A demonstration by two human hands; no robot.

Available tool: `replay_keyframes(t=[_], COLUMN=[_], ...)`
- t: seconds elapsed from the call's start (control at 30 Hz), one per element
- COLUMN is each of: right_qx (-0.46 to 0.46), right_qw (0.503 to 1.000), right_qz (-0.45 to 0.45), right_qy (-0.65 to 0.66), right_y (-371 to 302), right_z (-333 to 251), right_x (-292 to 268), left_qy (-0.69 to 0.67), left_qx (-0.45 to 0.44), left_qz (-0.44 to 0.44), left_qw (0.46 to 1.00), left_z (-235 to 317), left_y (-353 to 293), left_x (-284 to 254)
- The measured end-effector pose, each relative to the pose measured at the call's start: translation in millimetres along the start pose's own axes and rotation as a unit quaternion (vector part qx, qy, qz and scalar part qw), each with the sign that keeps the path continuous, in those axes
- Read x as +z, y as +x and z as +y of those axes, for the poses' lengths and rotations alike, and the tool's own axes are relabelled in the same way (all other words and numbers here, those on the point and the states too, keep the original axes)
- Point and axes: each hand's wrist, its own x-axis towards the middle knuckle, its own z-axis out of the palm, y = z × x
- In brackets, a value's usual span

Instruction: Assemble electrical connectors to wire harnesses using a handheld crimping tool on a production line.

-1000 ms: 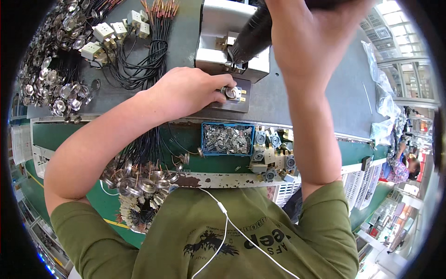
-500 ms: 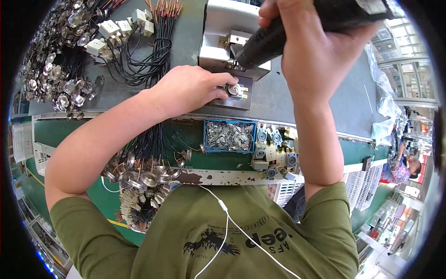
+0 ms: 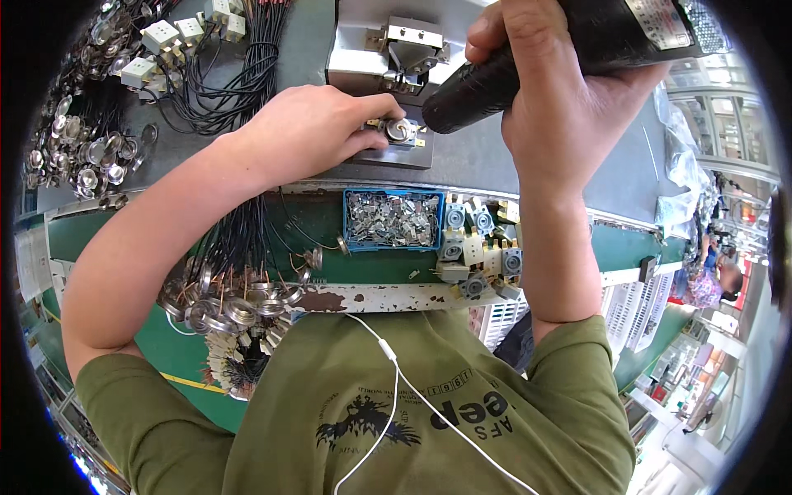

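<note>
My left hand (image 3: pixel 301 136) reaches in from the left, thumb and forefinger closed round a small thermostat-like part (image 3: pixel 399 130) with a round metal cap and brass tabs. That part sits on a flat dark metal block (image 3: pixel 404 160). My right hand (image 3: pixel 553 107) is wrapped around a black electric screwdriver (image 3: pixel 474 92), tilted so its nose points down and left, just right of the part. The bit cannot be made out. Behind the block stands a metal fixture (image 3: pixel 346 62) with a small bracket mechanism (image 3: pixel 414 37).
In front of the block lies a blue tray (image 3: pixel 346 246) of small metal pieces, beside several square-bodied parts (image 3: pixel 474 247). Black wire bundles (image 3: pixel 262 66), white connectors (image 3: pixel 161 37) and round metal caps (image 3: pixel 87 157) crowd the left. Clear plastic (image 3: pixel 683 157) lies at the right edge.
The screwdriver's nose has left the fixture's bracket and now sits right of it, close to the held part. My left hand keeps its grip. The whole view has shifted slightly.
</note>
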Motion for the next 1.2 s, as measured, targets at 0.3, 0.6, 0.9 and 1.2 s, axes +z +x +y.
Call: replay_keyframes(t=[0.3, 0.6, 0.9, 1.2], right_qx=[0.092, -0.027, -0.279, -0.141], right_qw=[0.972, 0.989, 0.649, 0.782], right_qz=[0.021, 0.011, -0.191, -0.148], right_qy=[-0.215, -0.145, -0.682, -0.588], right_y=[-9, -16, -5, -1], right_z=[-13, 11, 0, -23], right_x=[5, -1, -42, -41], left_qy=[-0.013, 0.018, 0.027, 0.107], left_qx=[0.001, 0.033, 0.039, 0.092], left_qz=[0.008, 0.059, 0.072, 0.084], left_qw=[1.0, 0.998, 0.996, 0.986], left_z=[1, -2, 0, 7], left_y=[-2, 0, -1, -4], left_x=[3, 7, 13, -3])
